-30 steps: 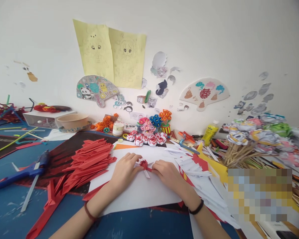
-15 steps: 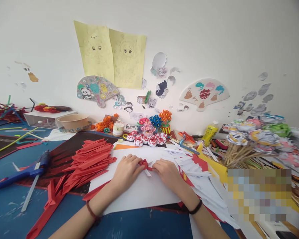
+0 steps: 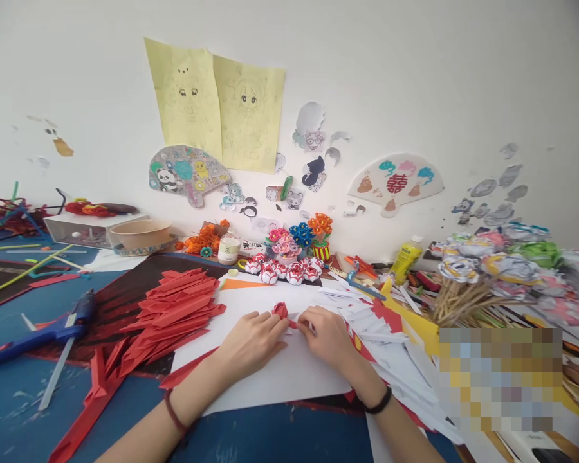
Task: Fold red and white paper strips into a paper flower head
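Over a white sheet of paper (image 3: 270, 379), my left hand (image 3: 253, 341) is closed on a small folded red paper piece (image 3: 280, 310), whose top shows above the fingers. My right hand (image 3: 329, 337) pinches the red end of the same piece between thumb and fingertips. A little white paper shows between the two hands; the lower part of the piece is hidden by the left fingers. Left of my hands lies a pile of folded red paper strips (image 3: 178, 308). Folded white paper strips (image 3: 383, 337) lie spread to the right.
A blue glue gun (image 3: 53, 334) rests at the left. Red-and-white paper flowers (image 3: 294, 271) stand behind the sheet. A yellow bottle (image 3: 407, 260), a bunch of paper flowers on sticks (image 3: 463, 270) and a blurred patch are on the right. A tan bowl (image 3: 141, 233) sits at back left.
My left hand has turned over the red paper piece, with its fingers now lower and covering the white part. The right fingers have curled more tightly around the red end.
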